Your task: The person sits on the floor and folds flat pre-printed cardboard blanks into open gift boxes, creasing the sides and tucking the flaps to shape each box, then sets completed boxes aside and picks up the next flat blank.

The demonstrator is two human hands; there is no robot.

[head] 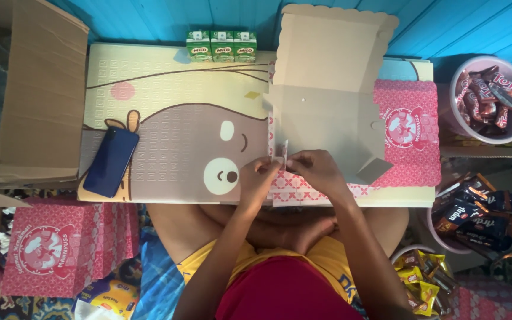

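An unfolded pink-and-grey cardboard box [327, 124] lies flat on a low table [167, 112] with a cartoon bear print. My left hand [257, 176] and my right hand [314, 168] meet at the box's near left edge. Both pinch a small upright flap [285, 148] between the fingertips. The fingers hide the base of the flap. One large lid panel [330, 47] of the box stands up at the back.
A blue phone [111, 160] lies on the table's left. Three green drink cartons [221, 45] stand at the back. A brown carton [42, 89] sits left, a pink bag [51, 249] below it. Bowls of wrapped snacks [490, 98] and snack packets [475, 213] are on the right.
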